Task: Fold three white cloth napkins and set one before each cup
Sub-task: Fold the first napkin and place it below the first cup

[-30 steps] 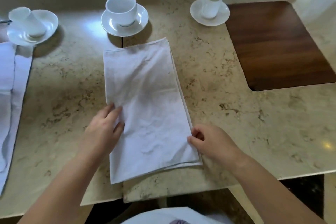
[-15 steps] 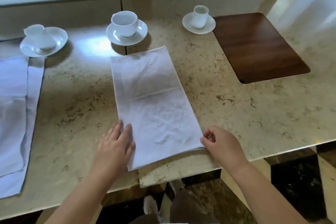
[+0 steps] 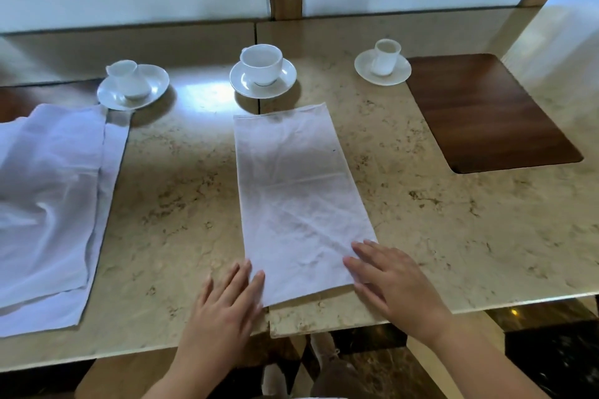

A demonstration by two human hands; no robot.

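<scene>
Head view: we look down on a marbled counter (image 3: 453, 236), its near edge at the bottom.
Far-left pile: loose white napkins (image 3: 48, 204) lie rumpled and overlapping along the counter's left edge, their far corner just beside a saucer.
Left cup (image 3: 128, 79): we see it tilted on its saucer (image 3: 155, 87) near the back edge.
Middle cup (image 3: 261, 63): upright on its saucer (image 3: 278, 84), at the back, just beyond the folded napkin's far end.
Folded napkin (image 3: 291, 191): a long white rectangle at the counter's middle, running from before the middle cup to the near edge, flat, with faint creases.
Left hand (image 3: 223, 304): fingers straight and flat; we see its fingertips resting on the napkin's near left corner, gripping nothing.
Right hand (image 3: 392, 282): fingers spread and flat, pressing the napkin's near right corner, covering that corner.
Right cup (image 3: 385, 57): upright on its saucer (image 3: 366, 70), at the back, no napkin before it.
Wooden inset (image 3: 486, 113): a dark brown panel toward the counter's right end, just beside the right saucer.
</scene>
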